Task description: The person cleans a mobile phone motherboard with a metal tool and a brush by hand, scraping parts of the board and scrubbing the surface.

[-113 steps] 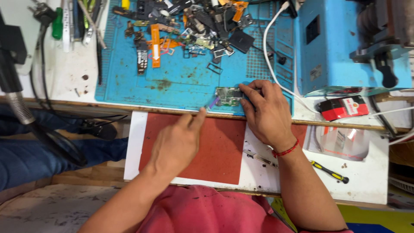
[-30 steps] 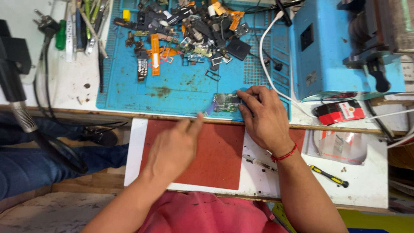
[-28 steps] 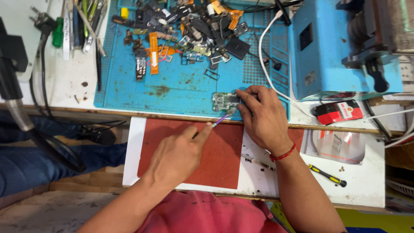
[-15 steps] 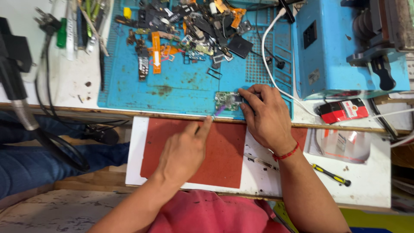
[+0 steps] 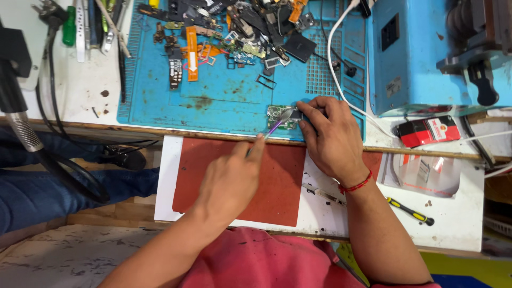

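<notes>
A small green circuit board (image 5: 278,115) lies at the near edge of the blue work mat (image 5: 224,101). My right hand (image 5: 330,140) rests over the board's right side and pins it down with the fingertips. My left hand (image 5: 232,178) holds thin purple-tinted tweezers (image 5: 277,125), whose tips touch the board. My left hand hovers over a red-brown pad (image 5: 282,181) on a white sheet. A red thread band circles my right wrist.
A heap of phone parts and flex cables (image 5: 240,32) fills the mat's far side. A blue machine (image 5: 426,53) stands at right, with a red and black box (image 5: 429,130) before it. A yellow-handled screwdriver (image 5: 409,211) lies at lower right. Hand tools (image 5: 85,26) lie far left.
My left hand has shifted slightly, bringing the tweezers' tips onto the board. My right hand has stayed pressed on the board throughout.
</notes>
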